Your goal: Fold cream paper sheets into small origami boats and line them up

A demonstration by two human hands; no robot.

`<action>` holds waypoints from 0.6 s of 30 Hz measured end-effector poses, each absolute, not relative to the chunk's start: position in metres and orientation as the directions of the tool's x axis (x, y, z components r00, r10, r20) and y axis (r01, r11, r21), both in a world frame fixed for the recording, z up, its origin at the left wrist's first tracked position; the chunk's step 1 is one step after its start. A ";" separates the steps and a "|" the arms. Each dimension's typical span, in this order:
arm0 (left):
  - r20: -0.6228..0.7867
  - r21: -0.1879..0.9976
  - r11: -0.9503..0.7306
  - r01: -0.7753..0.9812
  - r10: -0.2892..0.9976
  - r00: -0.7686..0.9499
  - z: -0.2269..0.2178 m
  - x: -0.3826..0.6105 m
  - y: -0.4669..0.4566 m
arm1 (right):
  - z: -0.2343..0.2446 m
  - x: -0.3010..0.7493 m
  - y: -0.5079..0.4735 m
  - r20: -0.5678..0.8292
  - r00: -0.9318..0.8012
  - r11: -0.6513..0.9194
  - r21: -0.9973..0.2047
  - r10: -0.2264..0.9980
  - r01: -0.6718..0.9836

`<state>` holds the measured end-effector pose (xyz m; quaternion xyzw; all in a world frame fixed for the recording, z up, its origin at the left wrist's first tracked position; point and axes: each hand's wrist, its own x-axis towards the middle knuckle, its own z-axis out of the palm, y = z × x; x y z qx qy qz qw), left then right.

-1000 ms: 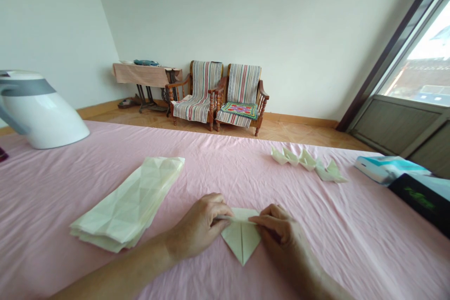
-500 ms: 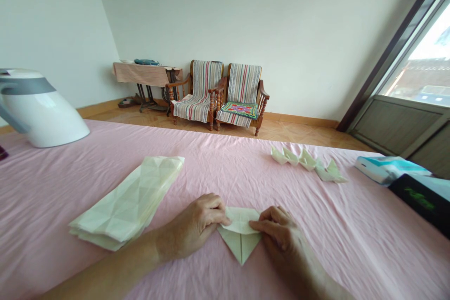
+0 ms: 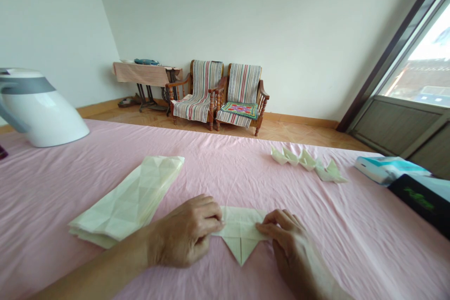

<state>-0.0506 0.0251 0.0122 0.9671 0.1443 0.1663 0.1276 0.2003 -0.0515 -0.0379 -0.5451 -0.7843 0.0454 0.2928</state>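
A pale green sheet of folded paper [image 3: 241, 230] lies on the pink cloth in front of me. Its upper part is a wide flap, and below it a triangle points toward me with a crease down its middle. My left hand [image 3: 188, 230] pinches the flap's left end, fingers curled. At the right end, my right hand [image 3: 290, 239] grips the flap between thumb and fingers. Left of my hands rests a stack of creased pale green paper [image 3: 130, 199]. Several folded paper boats [image 3: 305, 159] stand in a row beyond my right hand.
A white and grey jug [image 3: 58, 112] stands at the left on the pink tablecloth [image 3: 218, 164]. On the right are a blue and white packet [image 3: 386, 168] and a black box [image 3: 418, 199]. Two wooden armchairs [image 3: 218, 93] stand past the table's far edge.
My hands have moved apart, drawing the flap wider and flatter across the top of the paper. Its lower edge now runs nearly straight, and less of the triangle shows.
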 end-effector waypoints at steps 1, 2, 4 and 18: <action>0.301 0.301 -0.922 0.245 0.335 0.893 0.011 -0.050 0.024 | -0.038 0.200 -0.052 0.422 -0.224 0.397 -0.385 0.879 0.833; 0.320 0.302 -0.918 0.256 0.351 0.880 0.009 -0.049 0.023 | -0.037 0.200 -0.052 0.440 -0.211 0.394 -0.381 0.873 0.836; 0.349 0.295 -0.911 0.290 0.385 0.854 0.006 -0.046 0.021 | -0.036 0.199 -0.052 0.484 -0.187 0.399 -0.382 0.855 0.834; 0.275 0.223 -0.908 0.355 0.408 0.871 0.002 -0.038 0.014 | -0.038 0.175 -0.052 0.409 -0.397 0.535 -0.312 0.822 0.786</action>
